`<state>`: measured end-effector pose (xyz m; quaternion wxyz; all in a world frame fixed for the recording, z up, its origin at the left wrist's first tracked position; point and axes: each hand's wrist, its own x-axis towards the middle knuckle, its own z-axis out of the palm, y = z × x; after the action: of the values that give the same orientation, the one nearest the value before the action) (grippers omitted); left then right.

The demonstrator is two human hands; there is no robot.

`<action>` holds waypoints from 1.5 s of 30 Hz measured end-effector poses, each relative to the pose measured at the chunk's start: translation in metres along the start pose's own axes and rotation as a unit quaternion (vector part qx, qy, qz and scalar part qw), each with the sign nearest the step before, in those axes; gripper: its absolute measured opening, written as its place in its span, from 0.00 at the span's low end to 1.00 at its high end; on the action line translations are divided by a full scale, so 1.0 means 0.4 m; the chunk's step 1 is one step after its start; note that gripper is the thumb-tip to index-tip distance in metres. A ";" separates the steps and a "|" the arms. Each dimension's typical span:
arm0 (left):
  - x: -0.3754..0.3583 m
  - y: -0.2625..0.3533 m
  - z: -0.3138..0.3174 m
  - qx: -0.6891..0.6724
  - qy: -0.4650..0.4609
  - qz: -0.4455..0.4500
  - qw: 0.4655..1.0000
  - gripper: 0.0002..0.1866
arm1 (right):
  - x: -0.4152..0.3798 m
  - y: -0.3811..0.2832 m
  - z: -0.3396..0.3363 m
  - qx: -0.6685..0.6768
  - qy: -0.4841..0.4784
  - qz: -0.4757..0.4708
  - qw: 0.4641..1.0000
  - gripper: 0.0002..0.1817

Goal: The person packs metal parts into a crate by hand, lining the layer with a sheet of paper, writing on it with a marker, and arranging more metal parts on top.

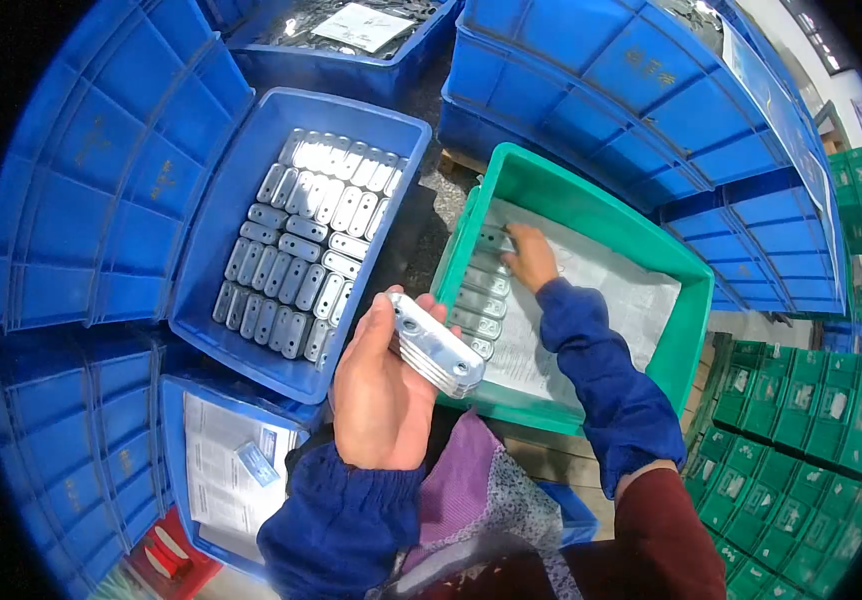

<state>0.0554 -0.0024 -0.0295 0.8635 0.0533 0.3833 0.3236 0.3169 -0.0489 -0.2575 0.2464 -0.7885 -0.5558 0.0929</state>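
Note:
My left hand (pixel 376 385) is wrapped around a small stack of shiny oblong metal plates (pixel 438 345), rounded at the ends with holes in them. It holds the stack between the blue bin and the green bin (pixel 591 190). Inside the green bin, my right hand (pixel 531 258) has its fingers curled at a metal plate (pixel 492 238) at the far end of a row. More such plates (pixel 481 305) lie along the bin's left side, on white paper (pixel 611 290). My right fingertips are partly hidden.
To the left stands a blue bin (pixel 251 110) with rows of similar metal plates (pixel 296 245). Large blue crates (pixel 611 75) rise behind and on the left. A box with printed sheets (pixel 221 465) is at lower left. Green crates (pixel 801 400) are stacked on the right.

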 end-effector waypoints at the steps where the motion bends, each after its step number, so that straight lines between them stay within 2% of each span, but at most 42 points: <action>1: 0.000 0.001 -0.001 -0.002 0.000 0.002 1.000 0.15 | 0.000 0.001 -0.002 -0.001 0.000 0.001 1.000 0.26; 3: -0.002 0.004 0.004 0.014 -0.005 0.005 1.000 0.17 | -0.001 0.004 -0.002 0.010 0.027 0.020 0.999 0.26; 11: -0.002 -0.001 0.003 0.003 0.008 -0.001 1.000 0.15 | -0.001 -0.005 -0.004 -0.018 -0.002 0.053 0.998 0.26; 14: -0.002 0.001 0.002 0.006 0.010 0.002 1.000 0.15 | 0.008 0.002 -0.016 0.009 0.068 0.025 0.997 0.25; 16: -0.003 -0.002 0.002 0.008 0.010 0.001 1.000 0.15 | 0.031 -0.005 -0.027 -0.011 0.072 0.053 0.996 0.25; 18: 0.000 -0.004 0.004 0.017 0.012 -0.002 1.000 0.15 | 0.048 0.004 -0.025 -0.033 0.064 0.067 0.995 0.25; 20: -0.001 -0.006 0.004 0.016 0.008 -0.002 1.000 0.15 | 0.059 0.016 -0.004 -0.072 0.014 0.098 0.992 0.23; 27: 0.000 -0.002 0.005 0.012 0.010 -0.003 1.000 0.15 | 0.057 0.036 0.010 -0.026 0.056 0.100 0.993 0.23; 28: 0.000 0.001 0.004 0.010 0.010 -0.003 1.000 0.15 | 0.050 0.035 0.000 -0.015 0.084 0.075 0.994 0.23; 31: 0.003 0.011 -0.006 -0.008 0.009 0.000 1.000 0.15 | -0.020 -0.015 -0.078 0.064 0.088 0.096 0.989 0.24; 34: -0.001 0.025 -0.007 -0.022 -0.002 0.012 1.000 0.14 | -0.187 -0.057 -0.125 0.098 -0.003 0.095 0.991 0.25; 38: -0.004 0.024 0.000 -0.030 -0.001 0.008 1.000 0.14 | -0.367 -0.098 -0.134 0.090 -0.204 0.104 0.969 0.25; 41: -0.018 0.012 0.004 0.006 -0.019 0.010 1.000 0.16 | -0.391 -0.112 -0.119 0.069 -0.232 0.120 0.963 0.23; 45: -0.015 0.003 -0.005 -0.034 -0.002 -0.014 0.999 0.16 | -0.399 -0.101 -0.105 0.060 -0.267 0.072 0.959 0.23</action>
<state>0.0507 -0.0054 -0.0267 0.8697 0.0193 0.3714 0.3244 0.2429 -0.1975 -0.2216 0.1283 -0.7568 -0.5368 0.3503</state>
